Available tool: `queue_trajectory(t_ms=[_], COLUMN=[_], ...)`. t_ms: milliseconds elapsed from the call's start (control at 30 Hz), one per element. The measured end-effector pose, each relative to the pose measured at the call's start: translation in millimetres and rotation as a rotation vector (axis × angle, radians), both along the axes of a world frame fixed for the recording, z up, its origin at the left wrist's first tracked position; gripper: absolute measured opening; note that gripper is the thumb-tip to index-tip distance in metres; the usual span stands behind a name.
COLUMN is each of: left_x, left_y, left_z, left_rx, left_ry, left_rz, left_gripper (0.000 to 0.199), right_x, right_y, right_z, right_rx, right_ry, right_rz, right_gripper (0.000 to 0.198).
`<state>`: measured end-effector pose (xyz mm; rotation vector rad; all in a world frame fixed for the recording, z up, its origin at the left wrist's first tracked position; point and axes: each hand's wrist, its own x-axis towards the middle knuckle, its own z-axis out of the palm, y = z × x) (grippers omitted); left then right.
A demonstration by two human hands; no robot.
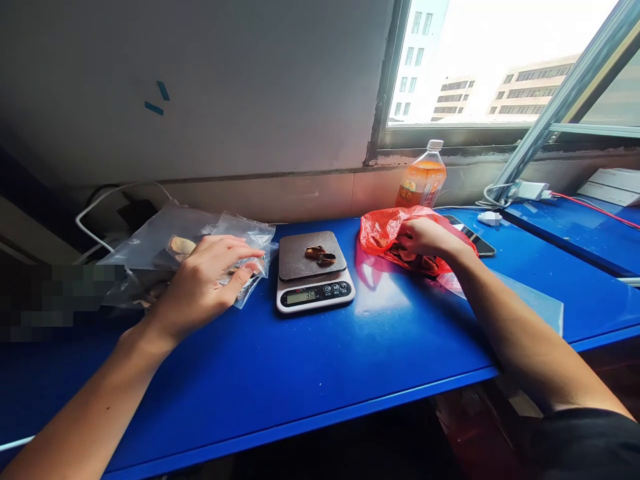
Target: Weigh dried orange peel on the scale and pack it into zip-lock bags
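One hand deep in a red bag, the other over clear plastic

The right hand (425, 237) reaches into a red plastic bag (373, 228), its fingertips hidden among brown dried pieces (403, 253); from where I stand I cannot tell whether they are pinching one or merely resting there. The left hand (213, 277) lies over a small clear plastic bag (250, 232), fingers loosely bent and thumb apart, clenching nothing that I can see.

The dried pieces look light, stiff and a little brittle, curled at the rims, so I'd judge a gentle pinch at a raised edge safest; a hard squeeze might snap them. Being dry, they seem unlikely to slip. The red bag looks thin and limp, better steadied by its gathered rim.

Between the hands, two dark dried pieces (327, 259) sit on the pan of a digital kitchen scale (293, 260), touching or nearly so. Its display is lit, the digits too small for me to swear to.

On the left, a larger clear bag (150, 240) holds a few pieces, one of them pale. Behind the red bag stands a bottle of orange drink (425, 180), capped; a phone (483, 247) lies beside it on the blue table (300, 373), near the window
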<state>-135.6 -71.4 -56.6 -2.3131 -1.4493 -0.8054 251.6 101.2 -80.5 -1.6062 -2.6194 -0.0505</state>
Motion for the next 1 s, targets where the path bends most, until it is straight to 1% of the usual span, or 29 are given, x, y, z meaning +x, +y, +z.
queue_trajectory(t_ms=[67, 133, 200, 233, 267, 333, 400, 467, 533, 633, 733, 800, 867, 933, 1000], left_x=[0.3, 2.0, 4.9, 6.8, 8.8, 12.9, 16.5, 18.9, 19.6, 18.5, 17.6, 17.7, 18.2, 18.3, 17.8], left_y=[0.4, 0.7, 0.5, 0.1, -0.5, -2.1, -4.2, -5.9, -6.7, -5.5, -3.1, -2.1, -1.5, -1.0, -0.3], left_z=[0.3, 0.0, -1.1, -1.7, -2.3, -3.2, -3.3, -3.0, -3.2, -5.8, -9.8, -11.8, -12.7, -12.7, -12.4], left_rx=[0.0, -0.017, -0.045, -0.065, -0.085, -0.112, -0.123, -0.129, -0.146, -0.162, -0.165, -0.167, -0.17, -0.172, -0.163], left_ry=[0.0, -0.01, -0.021, -0.025, -0.026, -0.019, -0.001, 0.016, 0.023, 0.024, 0.015, 0.012, 0.016, 0.026, 0.031], left_rz=[-0.002, -0.008, -0.019, -0.029, -0.042, -0.071, -0.099, -0.12, -0.127, -0.137, -0.154, -0.157, -0.161, -0.168, -0.172], left_gripper=[0.027, 0.028, 0.028, 0.028, 0.027, 0.027, 0.026, 0.025, 0.024, 0.024, 0.025, 0.026, 0.026, 0.026, 0.026], right_x=[4.8, 5.7, -3.2, -11.9, -23.1, -49.1, -73.0, -88.2, -93.8, -93.6, -97.3, -104.0, -111.1, -113.4, -106.0], right_y=[-8.4, -22.9, -42.2, -52.2, -61.6, -75.5, -80.5, -77.0, -69.7, -61.8, -61.5, -62.9, -63.8, -64.1, -65.5], right_z=[13.7, 29.2, 40.0, 41.9, 41.0, 31.7, 16.0, -0.2, -12.6, -21.9, -24.1, -23.6, -20.8, -13.3, 0.1], right_rx=[0.018, 0.022, -0.009, -0.031, -0.053, -0.054, 0.009, 0.063, 0.094, 0.148, 0.201, 0.216, 0.216, 0.235, 0.297], right_ry=[0.095, 0.237, 0.338, 0.363, 0.379, 0.412, 0.418, 0.412, 0.441, 0.536, 0.569, 0.544, 0.498, 0.454, 0.43], right_rz=[0.048, 0.125, 0.22, 0.283, 0.353, 0.492, 0.516, 0.514, 0.529, 0.555, 0.539, 0.514, 0.521, 0.563, 0.6], right_gripper=[0.012, 0.015, 0.016, 0.015, 0.014, 0.013, 0.015, 0.015, 0.016, 0.017, 0.017, 0.018, 0.02, 0.024, 0.026])
